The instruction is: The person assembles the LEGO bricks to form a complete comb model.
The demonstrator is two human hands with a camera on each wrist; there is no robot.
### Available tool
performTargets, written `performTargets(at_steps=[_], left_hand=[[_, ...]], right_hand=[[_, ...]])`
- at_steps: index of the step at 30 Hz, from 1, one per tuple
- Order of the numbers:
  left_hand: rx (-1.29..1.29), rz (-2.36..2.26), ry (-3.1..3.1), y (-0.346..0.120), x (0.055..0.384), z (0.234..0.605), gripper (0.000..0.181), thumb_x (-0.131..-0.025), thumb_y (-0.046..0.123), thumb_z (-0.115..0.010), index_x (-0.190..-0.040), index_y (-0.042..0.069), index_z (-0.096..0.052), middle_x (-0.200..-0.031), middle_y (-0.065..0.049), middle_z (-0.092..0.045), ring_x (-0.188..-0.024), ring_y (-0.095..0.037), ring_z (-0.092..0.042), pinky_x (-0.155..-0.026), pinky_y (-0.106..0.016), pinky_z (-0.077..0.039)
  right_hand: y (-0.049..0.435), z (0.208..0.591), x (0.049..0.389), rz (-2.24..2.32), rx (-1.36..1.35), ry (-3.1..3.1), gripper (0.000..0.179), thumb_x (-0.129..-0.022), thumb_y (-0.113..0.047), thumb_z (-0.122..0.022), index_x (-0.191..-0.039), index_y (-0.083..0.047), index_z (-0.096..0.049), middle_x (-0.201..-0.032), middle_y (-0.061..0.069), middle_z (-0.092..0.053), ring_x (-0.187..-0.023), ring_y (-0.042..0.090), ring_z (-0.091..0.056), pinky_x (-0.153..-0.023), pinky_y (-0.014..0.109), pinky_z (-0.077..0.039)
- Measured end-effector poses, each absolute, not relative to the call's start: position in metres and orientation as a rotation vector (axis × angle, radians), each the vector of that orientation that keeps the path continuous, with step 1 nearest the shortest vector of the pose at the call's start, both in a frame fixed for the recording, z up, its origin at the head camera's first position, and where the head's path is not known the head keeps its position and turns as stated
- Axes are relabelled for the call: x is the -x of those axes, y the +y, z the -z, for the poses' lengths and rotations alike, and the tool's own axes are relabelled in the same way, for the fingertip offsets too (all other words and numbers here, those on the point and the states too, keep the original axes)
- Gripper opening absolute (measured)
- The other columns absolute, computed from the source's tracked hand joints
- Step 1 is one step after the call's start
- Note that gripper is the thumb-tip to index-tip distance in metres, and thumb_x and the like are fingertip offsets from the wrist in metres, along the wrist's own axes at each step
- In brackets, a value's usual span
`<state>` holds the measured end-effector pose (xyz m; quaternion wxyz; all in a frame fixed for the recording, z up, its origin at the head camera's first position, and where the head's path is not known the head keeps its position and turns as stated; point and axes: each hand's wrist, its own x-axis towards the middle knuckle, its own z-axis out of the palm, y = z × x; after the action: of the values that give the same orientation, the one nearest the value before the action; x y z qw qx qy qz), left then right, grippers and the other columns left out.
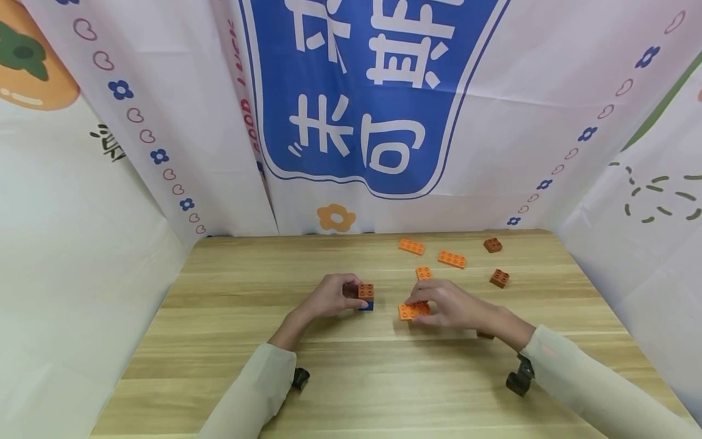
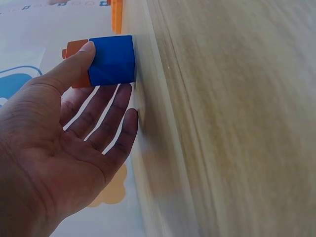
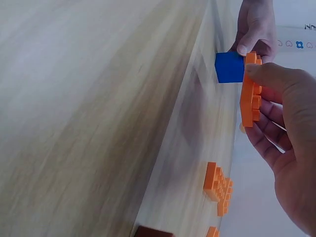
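Note:
My left hand (image 1: 331,294) pinches a small two-brick stack between thumb and fingers. A brown toy building brick (image 1: 365,289) with studs sits on top of a blue brick (image 2: 112,60). In the left wrist view the thumb lies across the seam between the two. To the right of the stack, my right hand (image 1: 450,305) holds a flat orange brick (image 3: 248,98) by its edges, studs up, raised off the table. A gap separates the orange brick from the stack in the head view. Behind the right hand's fingers lies another orange brick (image 1: 424,273).
On the wooden table (image 1: 230,341), two long orange bricks (image 1: 411,246) (image 1: 452,259) lie at the back. Brown bricks (image 1: 493,245) (image 1: 499,278) lie to the right. Another brown brick (image 1: 485,334) shows partly under the right wrist. Printed cloth (image 1: 219,183) encloses the back and sides.

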<state>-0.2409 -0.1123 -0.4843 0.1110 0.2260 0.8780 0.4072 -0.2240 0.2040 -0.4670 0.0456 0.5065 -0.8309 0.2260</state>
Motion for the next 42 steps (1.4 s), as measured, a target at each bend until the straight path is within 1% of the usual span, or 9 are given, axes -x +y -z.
performTargets(at_steps=[9, 16, 28, 34, 38, 42], left_hand=[[-0.641, -1.201, 2.58, -0.113, 0.241, 0.484, 0.024, -0.09, 0.017, -0.088, -0.104, 0.009, -0.071, -0.1, 0.0, -0.071, -0.093, -0.013, -0.066, -0.086, -0.035, -0.058], [-0.632, -1.203, 2.58, -0.114, 0.241, 0.484, 0.025, -0.09, 0.017, -0.088, -0.106, 0.008, -0.071, -0.101, 0.0, -0.072, -0.094, -0.014, -0.067, -0.088, -0.036, -0.059], [-0.617, -1.197, 2.574, -0.113, 0.241, 0.484, 0.024, -0.09, 0.017, -0.087, -0.107, 0.009, -0.072, -0.101, 0.0, -0.073, -0.094, -0.014, -0.068, -0.087, -0.034, -0.059], [-0.66, -1.217, 2.558, -0.114, 0.241, 0.484, 0.023, -0.09, 0.017, -0.087, -0.105, 0.008, -0.072, -0.1, -0.001, -0.073, -0.093, -0.016, -0.069, -0.086, -0.035, -0.06], [-0.678, -1.208, 2.557, -0.114, 0.242, 0.484, 0.022, -0.091, 0.017, -0.087, -0.105, 0.009, -0.072, -0.1, -0.001, -0.073, -0.093, -0.015, -0.069, -0.085, -0.033, -0.059], [-0.686, -1.2, 2.558, -0.114, 0.242, 0.484, 0.021, -0.091, 0.016, -0.087, -0.105, 0.009, -0.072, -0.1, 0.0, -0.073, -0.092, -0.014, -0.069, -0.084, -0.032, -0.06]], right_hand=[[0.194, 0.462, 0.228, -0.718, -1.502, -2.531, 0.026, -0.091, -0.018, -0.086, -0.113, -0.006, -0.079, -0.105, 0.003, -0.073, -0.093, 0.013, -0.07, -0.078, 0.028, -0.061], [0.185, 0.458, 0.233, -0.732, -1.485, -2.485, 0.026, -0.09, -0.018, -0.087, -0.112, -0.006, -0.08, -0.105, 0.003, -0.073, -0.093, 0.013, -0.07, -0.079, 0.028, -0.061], [0.169, 0.454, 0.24, -0.808, -1.49, -2.443, 0.028, -0.086, -0.012, -0.09, -0.112, -0.006, -0.081, -0.102, 0.002, -0.073, -0.09, 0.012, -0.067, -0.078, 0.028, -0.06], [0.162, 0.458, 0.244, -0.828, -1.446, -2.442, 0.03, -0.085, -0.014, -0.091, -0.112, -0.006, -0.081, -0.101, 0.0, -0.071, -0.09, 0.01, -0.066, -0.077, 0.027, -0.059], [0.157, 0.459, 0.247, -0.825, -1.433, -2.425, 0.031, -0.085, -0.014, -0.092, -0.112, -0.005, -0.082, -0.1, 0.0, -0.071, -0.09, 0.01, -0.067, -0.075, 0.028, -0.06], [0.152, 0.458, 0.249, -0.846, -1.425, -2.431, 0.03, -0.085, -0.014, -0.091, -0.112, -0.005, -0.082, -0.101, 0.0, -0.071, -0.09, 0.01, -0.066, -0.075, 0.031, -0.061]])
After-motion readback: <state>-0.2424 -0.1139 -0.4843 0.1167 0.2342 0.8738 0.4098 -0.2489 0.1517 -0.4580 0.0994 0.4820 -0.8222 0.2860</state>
